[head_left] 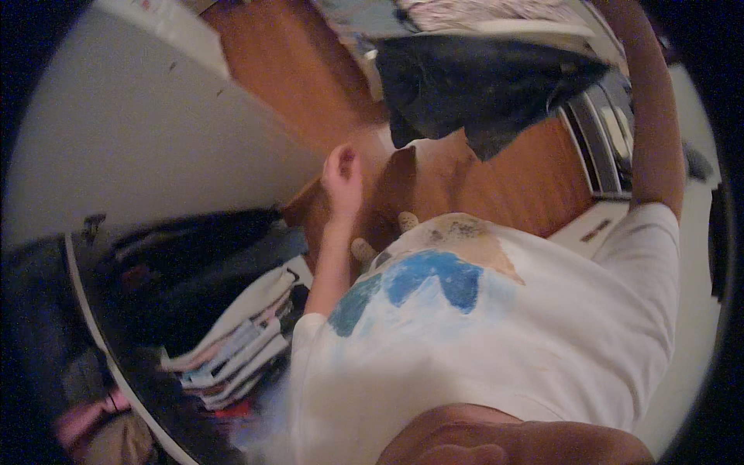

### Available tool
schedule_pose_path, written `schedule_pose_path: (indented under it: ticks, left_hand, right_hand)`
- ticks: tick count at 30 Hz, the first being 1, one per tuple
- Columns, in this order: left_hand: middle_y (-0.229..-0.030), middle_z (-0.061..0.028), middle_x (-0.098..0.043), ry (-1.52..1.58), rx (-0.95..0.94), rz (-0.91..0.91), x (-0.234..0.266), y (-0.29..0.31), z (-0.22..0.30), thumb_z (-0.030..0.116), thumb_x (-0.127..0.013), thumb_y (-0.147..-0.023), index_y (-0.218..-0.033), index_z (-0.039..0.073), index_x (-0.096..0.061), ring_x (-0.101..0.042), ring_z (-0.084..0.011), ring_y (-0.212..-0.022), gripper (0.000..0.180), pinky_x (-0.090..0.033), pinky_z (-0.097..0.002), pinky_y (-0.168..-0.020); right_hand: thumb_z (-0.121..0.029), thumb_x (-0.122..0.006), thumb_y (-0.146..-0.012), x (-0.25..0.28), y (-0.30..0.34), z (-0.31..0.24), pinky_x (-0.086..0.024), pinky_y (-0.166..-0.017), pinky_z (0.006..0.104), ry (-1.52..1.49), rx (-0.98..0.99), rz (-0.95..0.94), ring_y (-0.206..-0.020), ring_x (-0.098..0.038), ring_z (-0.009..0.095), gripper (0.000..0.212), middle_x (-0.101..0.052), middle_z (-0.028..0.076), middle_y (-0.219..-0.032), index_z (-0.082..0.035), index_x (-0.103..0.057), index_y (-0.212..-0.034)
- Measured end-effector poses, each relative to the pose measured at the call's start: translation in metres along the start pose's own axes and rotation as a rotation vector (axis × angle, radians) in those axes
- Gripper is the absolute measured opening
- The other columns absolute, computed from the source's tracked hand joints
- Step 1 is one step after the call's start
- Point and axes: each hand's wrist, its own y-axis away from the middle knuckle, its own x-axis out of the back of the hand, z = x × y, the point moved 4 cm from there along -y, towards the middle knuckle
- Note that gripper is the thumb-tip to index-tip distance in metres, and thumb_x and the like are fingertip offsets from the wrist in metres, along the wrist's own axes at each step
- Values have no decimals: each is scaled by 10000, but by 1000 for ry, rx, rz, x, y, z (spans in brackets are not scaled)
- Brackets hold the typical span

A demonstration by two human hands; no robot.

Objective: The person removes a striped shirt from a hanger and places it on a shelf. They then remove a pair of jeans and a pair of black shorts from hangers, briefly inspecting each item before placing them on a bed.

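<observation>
Dark cloth [480,89] spreads across the upper centre of the frame, its uneven lower edge above the brown wooden floor [527,186], its right tip pointing towards the person's right arm [655,132]. And that arm runs up to the top edge, the right hand beyond view, so its fingers can't be judged! Over to the left hand [343,178], blurred, just left of centre: fingers loosely curled, and whether they enclose anything, you can't tell. Below spreads a white T-shirt [480,364] with blue patches; at lower left, layered light clothes [240,341] lie beside darker garments [194,260].
</observation>
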Motion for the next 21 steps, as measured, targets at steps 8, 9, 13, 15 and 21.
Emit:
schedule_pose_path:
  ticks: [8,9,13,15,21]
  left_hand:
    - [-1078,-106,-565,-514,-693,308,58,25,179,209,-668,-799,-1118,91,-555,-509,-286,-1091,358,-368,-481,-943]
    - [-1086,-99,-561,-619,-645,248,59,25,180,234,-666,-801,-1124,97,-549,-500,-275,-1106,370,-358,-491,-948]
    - [-867,-75,-591,-724,-498,113,75,33,147,258,-639,-799,-899,92,-585,-571,-254,-912,202,-383,-455,-896]
    - [-687,-69,-562,-656,-514,183,93,38,142,221,-630,-793,-733,79,-556,-574,-272,-727,172,-401,-433,-840]
    - [-655,-69,-550,-749,-373,463,167,69,136,165,-658,-798,-704,79,-585,-555,-280,-678,146,-426,-419,-822]
  right_hand:
    - [-117,-646,-861,-146,69,-86,-463,-629,223,-871,-174,-633,-705,-543,59,124,-587,-15,-757,-7,-603,-896]
    - [-130,-653,-859,-153,73,-99,-460,-613,222,-947,-206,-674,-695,-543,58,141,-584,-15,-745,-4,-604,-898]
    - [-158,-667,-855,-177,67,-135,-461,-606,220,-1064,-115,-923,-697,-553,59,194,-599,1,-745,10,-604,-926]
    - [-172,-677,-848,-190,70,-145,-467,-619,217,-1197,-135,-948,-711,-561,60,234,-619,18,-787,14,-602,-968]
    - [-105,-695,-792,-228,67,-146,-465,-830,302,-822,448,-753,-998,-541,157,481,-593,71,-1088,-6,-506,-1223]
